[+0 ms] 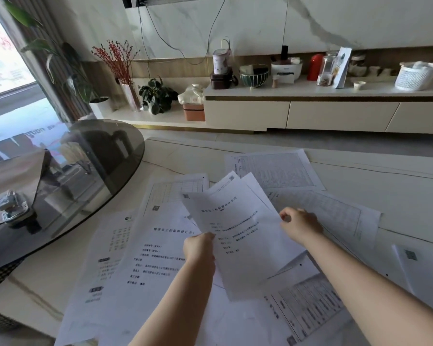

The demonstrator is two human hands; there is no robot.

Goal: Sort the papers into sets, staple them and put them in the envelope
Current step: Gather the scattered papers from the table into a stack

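Note:
A small fanned set of printed sheets (238, 228) is lifted above the table, tilted to the right. My left hand (199, 248) pinches its left edge and my right hand (301, 224) grips its right edge. Below and around it, several loose printed papers (145, 258) lie spread and overlapping on the pale marble table (398, 196); some carry tables (275, 168), others text. On the round glass turntable (105, 156) at the left lie a brown envelope (13, 181) and a silver stapler (14, 207).
The dark glass turntable overhangs the table's left part. Beyond the table runs a strip of floor, then a low white cabinet (310, 113) with jars, bowls, a basket and potted plants. A window is at the far left.

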